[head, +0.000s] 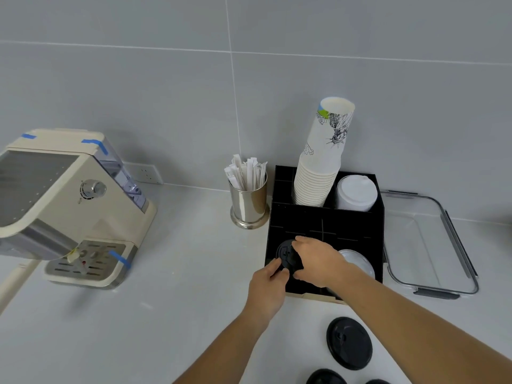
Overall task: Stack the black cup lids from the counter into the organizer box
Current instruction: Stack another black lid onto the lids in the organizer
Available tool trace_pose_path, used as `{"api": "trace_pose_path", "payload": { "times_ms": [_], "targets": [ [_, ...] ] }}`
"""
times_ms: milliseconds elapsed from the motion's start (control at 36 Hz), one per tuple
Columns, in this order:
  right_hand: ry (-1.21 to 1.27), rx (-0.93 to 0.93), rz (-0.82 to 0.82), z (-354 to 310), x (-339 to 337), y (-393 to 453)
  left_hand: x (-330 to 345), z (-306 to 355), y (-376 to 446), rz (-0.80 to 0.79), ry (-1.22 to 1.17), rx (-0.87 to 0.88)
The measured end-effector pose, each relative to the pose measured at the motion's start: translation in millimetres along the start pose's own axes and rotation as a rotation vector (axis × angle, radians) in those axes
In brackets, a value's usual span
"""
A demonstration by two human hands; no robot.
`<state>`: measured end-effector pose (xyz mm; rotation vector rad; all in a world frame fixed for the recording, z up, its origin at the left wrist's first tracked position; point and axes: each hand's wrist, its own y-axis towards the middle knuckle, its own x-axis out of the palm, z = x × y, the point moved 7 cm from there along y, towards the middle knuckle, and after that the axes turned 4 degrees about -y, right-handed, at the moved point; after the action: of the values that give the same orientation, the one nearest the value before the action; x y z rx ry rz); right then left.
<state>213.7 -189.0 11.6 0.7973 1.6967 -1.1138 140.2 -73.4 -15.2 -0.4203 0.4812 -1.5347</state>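
A black organizer box (pixel 357 221) stands on the white counter against the grey wall. Over its front left compartment both hands grip one black cup lid (pixel 286 254), which is tilted. My left hand (pixel 270 286) pinches the lid's near edge. My right hand (pixel 318 259) covers its right side from above. On the counter in front of the box lies another black lid (pixel 349 343). Two more black lids (pixel 325 377) are cut off by the bottom edge.
The box's rear holds a tall stack of paper cups (pixel 322 159) and white lids (pixel 356 194); clear lids (pixel 358 263) fill the front right. A metal cup of wrapped stirrers (pixel 248 200) stands left of the box, a coffee machine (pixel 63 206) far left, a clear bin (pixel 432 245) to the right.
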Motion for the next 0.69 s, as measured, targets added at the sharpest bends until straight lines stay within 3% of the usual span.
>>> {"api": "trace_pose_path", "payload": {
  "times_ms": [389, 583, 694],
  "targets": [
    [0.078, 0.046, 0.019, 1.9, -14.4, -29.1, -12.6, 22.4, -28.3, -0.03, 0.006, -0.031],
    [0.369, 0.104, 0.15, 4.3, -22.9, -68.6, -20.7, 17.2, -49.0, -0.028, -0.02, 0.001],
    [0.569, 0.201, 0.144, 9.5, -12.1, -91.1, -24.0, 5.8, -59.9, -0.041, -0.173, -0.064]
  ]
}}
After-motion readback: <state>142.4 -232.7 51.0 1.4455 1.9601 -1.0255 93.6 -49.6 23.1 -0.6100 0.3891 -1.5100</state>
